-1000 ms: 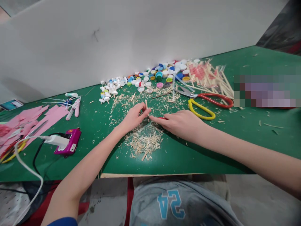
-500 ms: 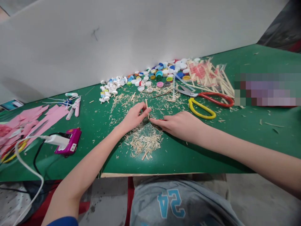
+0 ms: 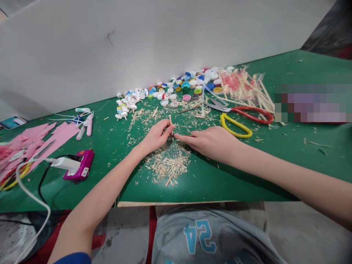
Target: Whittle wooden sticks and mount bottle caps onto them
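My left hand (image 3: 155, 135) is closed, pinching a short wooden stick (image 3: 170, 120) that stands nearly upright just above the green table. My right hand (image 3: 214, 142) wraps round a slim red-handled tool (image 3: 189, 137), most of it hidden under the fingers. Its index finger stretches along the tool, and the fingertip meets the lower part of the stick. Whether a blade touches the wood cannot be made out. Below both hands lies a heap of pale wood shavings (image 3: 171, 165), with more scattered beyond them.
Scissors (image 3: 242, 112) with red and yellow handles lie right of centre. Behind are bottle caps (image 3: 185, 86), white caps on sticks (image 3: 129, 101) and bundled wooden sticks (image 3: 258, 90). Leftward are a magenta power adapter (image 3: 79, 165), a white cable (image 3: 30, 190) and pink paper (image 3: 63, 134).
My right fingertip has shifted slightly up and left against the stick. The stick, still pinched in my left hand, has moved only a little. The other things stay in place.
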Tool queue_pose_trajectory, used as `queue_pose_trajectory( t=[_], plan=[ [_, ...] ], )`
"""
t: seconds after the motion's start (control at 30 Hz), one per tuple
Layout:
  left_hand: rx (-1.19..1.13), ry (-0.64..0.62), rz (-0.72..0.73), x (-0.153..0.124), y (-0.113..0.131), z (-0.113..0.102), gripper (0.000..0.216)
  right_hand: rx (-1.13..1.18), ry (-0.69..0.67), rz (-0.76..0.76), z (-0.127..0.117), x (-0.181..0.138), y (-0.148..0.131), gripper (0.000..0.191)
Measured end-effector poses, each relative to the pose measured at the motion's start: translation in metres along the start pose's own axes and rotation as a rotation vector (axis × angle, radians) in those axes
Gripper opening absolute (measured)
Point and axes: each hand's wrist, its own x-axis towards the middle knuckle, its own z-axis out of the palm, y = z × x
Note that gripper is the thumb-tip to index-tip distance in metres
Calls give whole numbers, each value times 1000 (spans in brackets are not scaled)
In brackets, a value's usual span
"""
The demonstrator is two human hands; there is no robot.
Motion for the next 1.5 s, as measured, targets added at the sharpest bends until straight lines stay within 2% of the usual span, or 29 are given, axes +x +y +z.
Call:
queue_pose_trajectory(
  t=[0.13,0.3,0.43,0.63,0.87,1.23,1.37,1.5],
  plan=[
    [-7,-3,4,0,1,0,25,73,-17,-11,3,-1,1,39],
    [5,-9,23,-1,-2,0,25,-1,52,4,4,-3,2,45],
    [-2,-9,43,-1,-3,0,25,39,46,7,3,-1,3,45],
    [-15,-20,14,-1,-3,0,25,78,-8,-74,3,-3,4,42],
    [-11,-25,23,-2,-4,0,25,-8,42,3,2,-2,5,50],
    [8,-25,37,-1,-7,1,31,106,39,-17,3,1,6,44],
    [-3,-32,20,-2,-6,1,29,112,26,-2,0,1,5,44],
    [-18,-44,10,-2,-5,1,30,94,-43,-30,-6,1,0,45]
  ],
)
